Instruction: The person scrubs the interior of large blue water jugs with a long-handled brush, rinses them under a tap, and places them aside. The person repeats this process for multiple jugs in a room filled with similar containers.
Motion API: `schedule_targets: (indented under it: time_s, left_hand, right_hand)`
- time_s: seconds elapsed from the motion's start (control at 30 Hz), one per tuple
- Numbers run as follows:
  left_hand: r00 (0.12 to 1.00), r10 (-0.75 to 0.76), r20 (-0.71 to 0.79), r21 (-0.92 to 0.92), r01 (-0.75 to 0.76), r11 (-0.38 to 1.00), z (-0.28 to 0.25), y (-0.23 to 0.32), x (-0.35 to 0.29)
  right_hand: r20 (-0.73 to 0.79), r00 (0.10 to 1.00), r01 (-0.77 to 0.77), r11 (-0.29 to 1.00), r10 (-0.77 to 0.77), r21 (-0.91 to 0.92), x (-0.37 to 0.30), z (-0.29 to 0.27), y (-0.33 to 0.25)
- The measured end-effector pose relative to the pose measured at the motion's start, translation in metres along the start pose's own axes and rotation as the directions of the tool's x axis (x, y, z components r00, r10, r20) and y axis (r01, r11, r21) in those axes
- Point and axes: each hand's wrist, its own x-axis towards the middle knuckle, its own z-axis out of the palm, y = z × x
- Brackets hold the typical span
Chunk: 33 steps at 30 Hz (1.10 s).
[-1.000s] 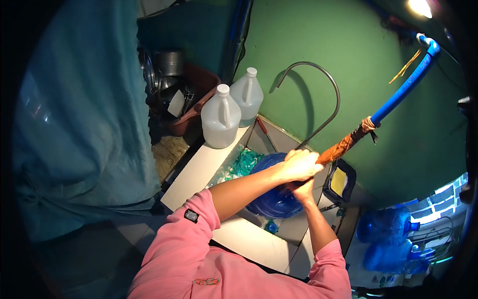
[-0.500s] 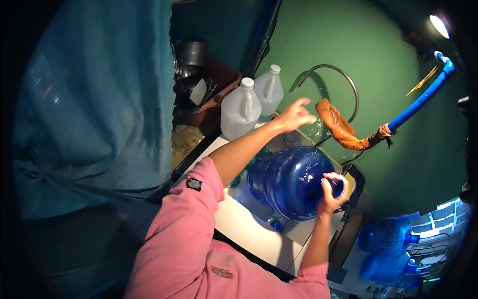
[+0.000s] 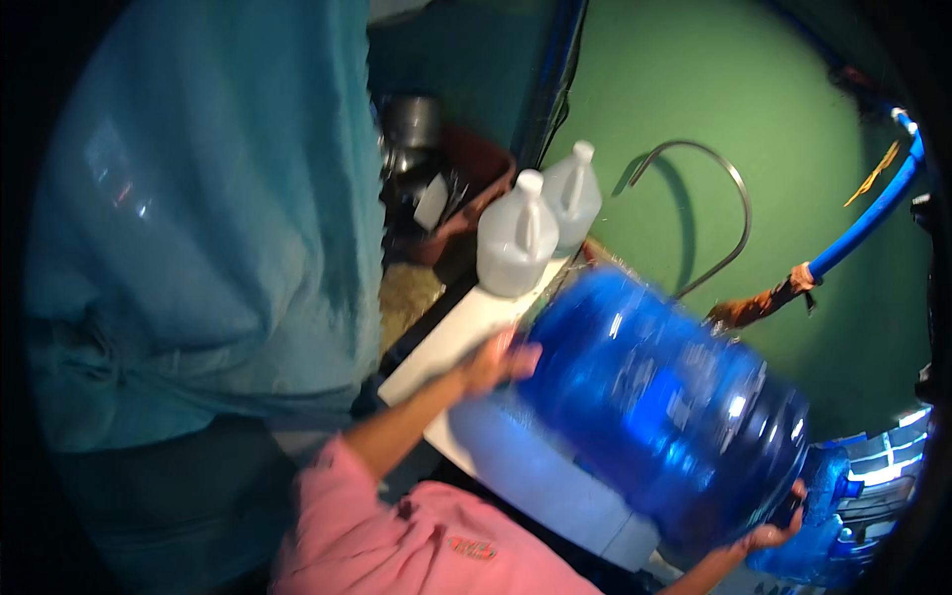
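A large translucent blue water jug is tilted on its side above the white counter, blurred by motion. My right hand is curled around its lower right end; part of the fingers is hidden behind the jug. At the upper left end is my left hand, fingers apart and smeared by motion. It is close beside the jug's edge, and whether it touches cannot be made out.
Two whitish plastic jugs with handles stand at the counter's far end. Beyond is a reddish basin with metal pots. A curved metal pipe and a blue hose are by the green wall. More blue jugs lie right.
The blue jug has been raised from the counter and swung over sideways. My left hand came down from near the wall to its left end; my right hand moved right and nearer with it.
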Motion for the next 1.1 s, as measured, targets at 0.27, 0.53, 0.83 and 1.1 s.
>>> schedule_targets:
  time_s: [0.27,0.53,0.83,1.1]
  left_hand:
    - [0.989,0.112,0.098,-0.024,-0.110,0.994,-0.039,-0.009,-0.008]
    - [0.865,0.340,0.369,0.823,-0.475,0.313,-0.038,0.122,-0.044]
    - [0.927,0.103,0.362,0.931,-0.364,0.005,-0.017,0.159,-0.057]
    - [0.939,0.070,0.337,0.939,-0.330,-0.096,0.016,0.148,-0.035]
  right_hand:
    - [-0.141,0.864,-0.452,0.868,0.483,0.206,-0.040,0.033,0.113]
    - [-0.178,0.592,-0.785,0.613,0.786,0.091,-0.153,0.077,0.285]
    - [0.218,0.174,-0.964,0.211,0.960,-0.160,-0.237,0.152,0.430]
    - [0.142,-0.198,-0.686,-0.033,0.970,-0.727,-0.217,0.023,0.479]
